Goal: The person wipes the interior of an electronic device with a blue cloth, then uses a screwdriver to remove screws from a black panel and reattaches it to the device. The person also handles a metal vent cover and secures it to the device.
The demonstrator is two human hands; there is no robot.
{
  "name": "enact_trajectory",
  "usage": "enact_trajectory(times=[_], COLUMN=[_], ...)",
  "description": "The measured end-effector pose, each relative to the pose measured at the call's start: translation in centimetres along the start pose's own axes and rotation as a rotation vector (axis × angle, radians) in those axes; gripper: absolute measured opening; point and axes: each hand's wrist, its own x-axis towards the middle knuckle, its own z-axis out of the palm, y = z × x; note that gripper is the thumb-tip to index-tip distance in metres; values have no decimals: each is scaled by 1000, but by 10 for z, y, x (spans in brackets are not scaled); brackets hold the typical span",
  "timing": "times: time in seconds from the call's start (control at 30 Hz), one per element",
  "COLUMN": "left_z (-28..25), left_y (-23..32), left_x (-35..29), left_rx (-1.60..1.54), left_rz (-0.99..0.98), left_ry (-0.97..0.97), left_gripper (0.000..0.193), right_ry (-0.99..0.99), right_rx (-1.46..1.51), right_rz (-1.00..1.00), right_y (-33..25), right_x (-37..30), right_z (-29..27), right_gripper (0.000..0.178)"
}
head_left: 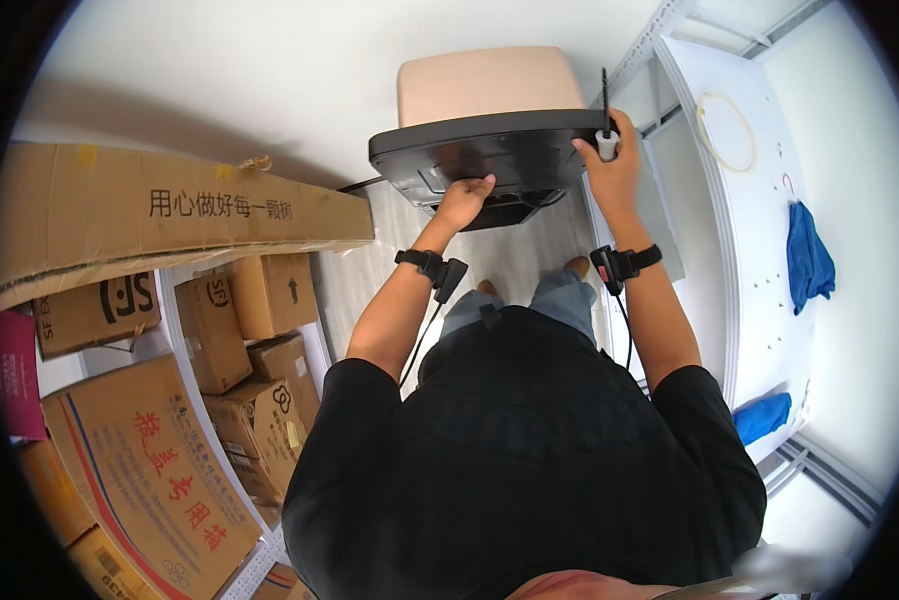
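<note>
Watching twelve o'clock, I see the left hand (462, 205) gripping a black panel (530, 146), probably steadying it; the right hand (619, 172) clasps a screwdriver (608, 147).

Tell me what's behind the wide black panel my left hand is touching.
Beyond the wide black panel, a beige boxy part with rounded corners shows; whatever the panel covers can't be seen.

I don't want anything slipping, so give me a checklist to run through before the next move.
1. Left hand touching the black panel: ok.
2. Right hand holding the grey-handled tool: ok.
3. Tool's dark shaft pointing away from the body: ok.
4. Left wrist strap and right wrist strap on: ok.
5. Support under the black panel: cannot tell, hidden.
</note>
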Motion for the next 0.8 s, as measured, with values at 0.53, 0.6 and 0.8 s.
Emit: enact_trajectory(times=[0.53, 0.6, 0.8], left_z=[-115, -120, -119], left_y=[91, 94, 95], left_x=[-76, -75, -69], left_rx=[284, 250, 340], left_rz=[536, 396, 405], left_ry=[741, 604, 650], left_gripper=[55, 52, 47], right_ry=[48, 49, 51], right_rx=[-106, -100, -93], right_rz=[-39, -32, -58], right_y=[4, 6, 2], right_x=[-1, -2, 1], right_z=[5, 5, 4], right_gripper=[60, 59, 59])
